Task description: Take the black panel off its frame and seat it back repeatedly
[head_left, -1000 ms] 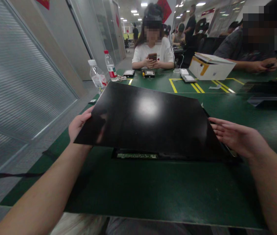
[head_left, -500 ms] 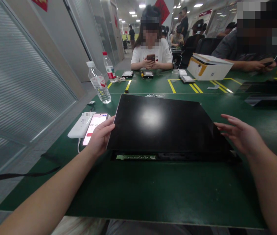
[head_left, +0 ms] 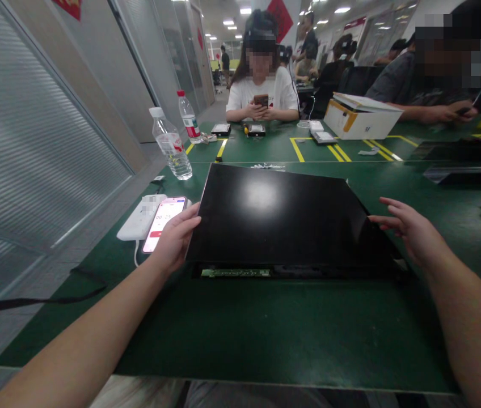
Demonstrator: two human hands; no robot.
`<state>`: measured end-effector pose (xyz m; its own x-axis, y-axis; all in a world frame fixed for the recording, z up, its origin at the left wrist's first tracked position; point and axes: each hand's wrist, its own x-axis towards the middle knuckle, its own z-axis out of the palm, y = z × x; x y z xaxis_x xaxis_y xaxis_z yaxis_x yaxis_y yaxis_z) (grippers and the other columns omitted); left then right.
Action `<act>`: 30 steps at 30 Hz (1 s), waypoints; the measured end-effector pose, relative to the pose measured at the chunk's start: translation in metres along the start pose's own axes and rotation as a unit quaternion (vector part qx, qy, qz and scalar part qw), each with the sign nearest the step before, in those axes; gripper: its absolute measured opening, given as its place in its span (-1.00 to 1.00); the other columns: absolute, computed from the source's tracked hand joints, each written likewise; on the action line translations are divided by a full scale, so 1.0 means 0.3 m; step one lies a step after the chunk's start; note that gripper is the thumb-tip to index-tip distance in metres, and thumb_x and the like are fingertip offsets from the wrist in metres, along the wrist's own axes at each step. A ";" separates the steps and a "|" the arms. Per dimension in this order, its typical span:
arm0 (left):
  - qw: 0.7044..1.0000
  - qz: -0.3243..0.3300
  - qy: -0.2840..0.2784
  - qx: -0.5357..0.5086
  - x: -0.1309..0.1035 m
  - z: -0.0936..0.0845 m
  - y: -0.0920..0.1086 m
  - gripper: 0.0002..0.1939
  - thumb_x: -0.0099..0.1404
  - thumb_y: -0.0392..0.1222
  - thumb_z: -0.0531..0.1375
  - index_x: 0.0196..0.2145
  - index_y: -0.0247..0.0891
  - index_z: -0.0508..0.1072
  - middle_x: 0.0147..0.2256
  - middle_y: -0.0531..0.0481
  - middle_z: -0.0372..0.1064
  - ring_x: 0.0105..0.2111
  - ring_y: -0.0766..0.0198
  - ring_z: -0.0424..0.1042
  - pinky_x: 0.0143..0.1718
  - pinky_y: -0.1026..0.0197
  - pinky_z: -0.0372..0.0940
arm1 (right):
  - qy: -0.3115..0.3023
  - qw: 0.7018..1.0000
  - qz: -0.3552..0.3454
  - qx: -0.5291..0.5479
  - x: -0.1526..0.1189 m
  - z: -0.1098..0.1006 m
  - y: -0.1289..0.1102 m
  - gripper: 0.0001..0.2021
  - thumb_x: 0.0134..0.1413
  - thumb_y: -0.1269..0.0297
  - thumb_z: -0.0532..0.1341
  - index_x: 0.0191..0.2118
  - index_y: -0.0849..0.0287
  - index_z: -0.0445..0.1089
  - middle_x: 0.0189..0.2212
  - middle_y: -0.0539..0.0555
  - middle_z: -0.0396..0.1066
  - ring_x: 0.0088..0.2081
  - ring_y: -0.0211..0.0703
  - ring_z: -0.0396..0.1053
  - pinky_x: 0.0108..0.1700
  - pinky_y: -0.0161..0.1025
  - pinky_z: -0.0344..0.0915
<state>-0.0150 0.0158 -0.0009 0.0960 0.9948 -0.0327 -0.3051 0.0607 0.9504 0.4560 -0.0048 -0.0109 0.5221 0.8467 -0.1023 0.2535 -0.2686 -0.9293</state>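
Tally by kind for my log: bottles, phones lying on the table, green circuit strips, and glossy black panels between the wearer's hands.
White-capped bottle and red-capped bottle: 2
Phone lying beside the left hand: 1
Green circuit strip: 1
Glossy black panel: 1
Total: 5

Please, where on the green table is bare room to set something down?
Bare: the green table between the circuit strip and its near edge; a patch beyond the right hand. Crowded: left of the black panel: left hand, phone, white device, white-capped bottle.
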 end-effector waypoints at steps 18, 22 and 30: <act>0.997 -0.079 -0.012 0.006 0.015 -0.006 -0.022 -0.52 0.20 -0.32 0.35 0.10 -0.30 0.61 -0.03 -0.16 0.66 -0.10 -0.01 0.64 -0.30 0.20 0.51 | 0.013 0.999 -0.012 -0.042 0.014 0.001 0.022 -0.30 -0.05 -0.14 0.20 0.23 -0.01 0.42 -0.17 0.17 0.62 -0.11 0.11 0.41 0.01 0.06 0.15; 0.996 -0.093 -0.012 0.013 0.013 -0.007 -0.021 -0.50 0.23 -0.34 0.34 0.14 -0.30 0.58 -0.03 -0.20 0.65 -0.12 -0.02 0.65 -0.28 0.15 0.52 | 0.014 0.999 -0.011 -0.037 0.014 0.001 0.023 -0.33 -0.03 -0.14 0.21 0.21 -0.02 0.43 -0.17 0.14 0.62 -0.14 0.08 0.41 -0.05 0.02 0.15; 0.996 -0.093 0.004 0.010 0.017 -0.017 -0.037 -0.47 0.24 -0.33 0.37 0.18 -0.30 0.55 -0.03 -0.21 0.66 -0.10 -0.01 0.66 -0.23 0.14 0.56 | 0.005 0.999 -0.018 -0.029 0.020 0.002 0.033 -0.36 -0.01 -0.09 0.23 0.21 -0.02 0.43 -0.20 0.11 0.62 -0.21 -0.01 0.38 -0.19 -0.10 0.12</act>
<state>-0.0159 0.0205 -0.0132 0.1417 0.9670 -0.2117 -0.2640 0.2430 0.9334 0.4612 -0.0021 -0.0209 0.5192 0.8522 -0.0653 0.3195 -0.2644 -0.9100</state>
